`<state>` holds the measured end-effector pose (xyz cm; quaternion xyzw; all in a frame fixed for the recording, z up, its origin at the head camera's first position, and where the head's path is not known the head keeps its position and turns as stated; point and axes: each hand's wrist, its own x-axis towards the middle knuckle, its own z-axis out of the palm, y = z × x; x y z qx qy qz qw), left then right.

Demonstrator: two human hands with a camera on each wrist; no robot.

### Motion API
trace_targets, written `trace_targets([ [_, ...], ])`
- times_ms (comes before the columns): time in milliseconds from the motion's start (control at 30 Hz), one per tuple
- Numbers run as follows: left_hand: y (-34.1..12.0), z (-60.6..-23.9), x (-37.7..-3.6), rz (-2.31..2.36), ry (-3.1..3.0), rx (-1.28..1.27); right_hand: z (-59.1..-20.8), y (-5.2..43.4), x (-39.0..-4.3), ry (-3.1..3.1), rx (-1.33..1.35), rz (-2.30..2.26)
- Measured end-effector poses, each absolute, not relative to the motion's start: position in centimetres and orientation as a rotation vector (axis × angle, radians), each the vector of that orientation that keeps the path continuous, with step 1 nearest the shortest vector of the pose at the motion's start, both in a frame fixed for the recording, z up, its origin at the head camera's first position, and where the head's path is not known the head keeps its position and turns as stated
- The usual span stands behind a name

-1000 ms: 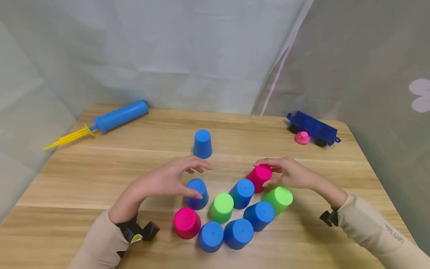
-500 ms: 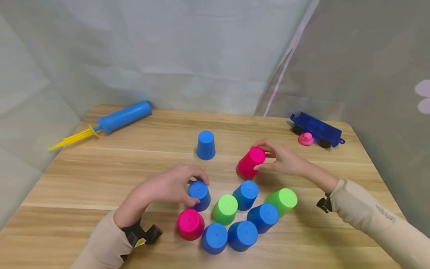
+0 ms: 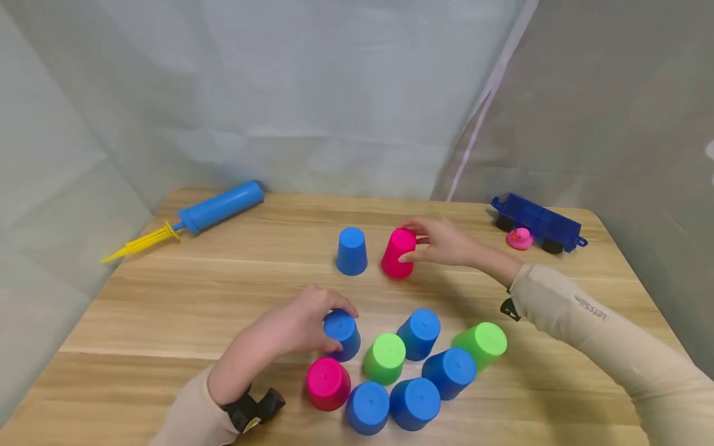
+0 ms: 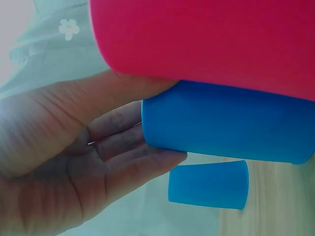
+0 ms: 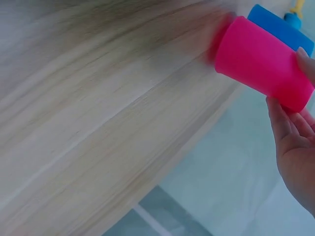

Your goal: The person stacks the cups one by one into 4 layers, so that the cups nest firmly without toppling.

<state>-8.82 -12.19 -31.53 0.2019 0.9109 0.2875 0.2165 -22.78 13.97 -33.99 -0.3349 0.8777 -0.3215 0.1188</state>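
Note:
In the head view my right hand (image 3: 443, 243) grips an upside-down pink cup (image 3: 397, 255) by its upper part, thumb on the near side. Just left of that cup, with a small gap, stands an upside-down blue cup (image 3: 352, 253). Whether the pink cup's rim touches the table I cannot tell. Nearer the front, my left hand (image 3: 301, 325) holds another blue cup (image 3: 343, 337) between thumb and fingers. The left wrist view shows the thumb and fingers on either side of this blue cup (image 4: 226, 123), partly hidden by a pink cup (image 4: 206, 39).
Several upside-down cups cluster at the front: a pink one (image 3: 328, 384), green ones (image 3: 385, 359) and blue ones (image 3: 415, 404). A blue and yellow hand pump (image 3: 220, 209) lies back left. A blue toy wagon (image 3: 538, 222) and a pink duck (image 3: 520, 238) are back right.
My right hand has carried the pink cup from the cluster back and left, beside the far blue cup. My left hand has lowered onto its blue cup and taken hold of it.

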Motion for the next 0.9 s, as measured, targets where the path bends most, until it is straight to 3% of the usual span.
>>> trace_targets([
  [900, -12.4, -31.3, -9.2, 0.802, 2.473, 0.608, -34.9, 11.8, -23.1, 2.577, -1.253, -0.889],
])
